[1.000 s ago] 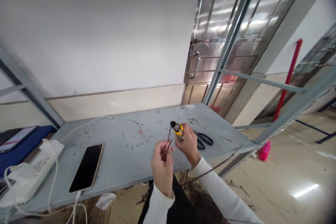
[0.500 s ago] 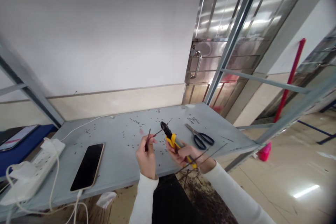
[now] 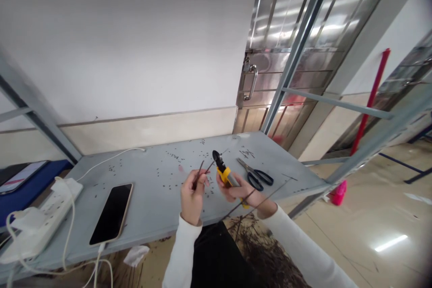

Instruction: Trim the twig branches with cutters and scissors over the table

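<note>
My left hand (image 3: 191, 198) is closed in a pinch on thin dark wire pieces (image 3: 200, 173) held above the grey table (image 3: 162, 189). My right hand (image 3: 240, 192) grips yellow-handled cutters (image 3: 224, 171), whose black jaws meet the tip of one wire. A long thin wire (image 3: 259, 196) crosses my right wrist and runs out to the right. Both sleeves are white.
Black-handled scissors (image 3: 255, 173) lie right of my hands. A phone (image 3: 111, 213) on a white cable lies at the left, beside a white power strip (image 3: 40, 220). Small dark offcuts (image 3: 175, 157) dot the table. Cut wires litter the floor (image 3: 263, 252) below. A metal door (image 3: 286, 49) stands behind.
Both hands drew slightly right and closer together. The cutters tilted more upright, jaws still at the wire's tip. One second ago my hands were higher, the cutters held upright.
</note>
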The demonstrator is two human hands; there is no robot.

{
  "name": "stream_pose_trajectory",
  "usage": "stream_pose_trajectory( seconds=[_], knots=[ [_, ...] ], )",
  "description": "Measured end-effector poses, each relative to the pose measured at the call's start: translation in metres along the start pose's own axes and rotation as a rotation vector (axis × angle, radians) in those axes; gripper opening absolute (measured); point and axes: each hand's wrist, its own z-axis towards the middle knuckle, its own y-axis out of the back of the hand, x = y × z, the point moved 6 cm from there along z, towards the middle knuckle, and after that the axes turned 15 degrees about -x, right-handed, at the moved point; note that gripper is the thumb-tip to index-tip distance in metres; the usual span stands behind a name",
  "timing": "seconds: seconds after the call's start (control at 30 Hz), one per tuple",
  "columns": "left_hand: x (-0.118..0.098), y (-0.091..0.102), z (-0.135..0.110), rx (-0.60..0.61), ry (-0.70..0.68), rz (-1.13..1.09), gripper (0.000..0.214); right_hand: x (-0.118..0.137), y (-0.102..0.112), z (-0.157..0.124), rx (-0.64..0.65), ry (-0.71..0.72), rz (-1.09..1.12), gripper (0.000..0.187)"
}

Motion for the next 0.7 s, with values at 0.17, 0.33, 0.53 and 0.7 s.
stream_pose_trajectory(
  seconds=[0.17,0.33,0.53,0.7],
  knots=[
    [-0.001,-0.009,-0.002,0.174,0.164,-0.076,0.032,0.038,0.034,0.004,-0.549,0.506,-0.775,0.028],
    [0.005,-0.008,0.004,0.215,0.178,-0.049,0.033,0.050,0.046,0.004,-0.620,0.663,-1.231,0.023],
    [0.016,0.005,0.015,0.189,0.098,0.037,0.032,0.041,0.045,0.003,-0.362,0.480,-1.149,0.026],
    [0.020,0.006,0.022,0.216,0.101,0.043,0.032,0.021,0.041,-0.006,-0.192,0.226,-0.717,0.023]
  ],
)
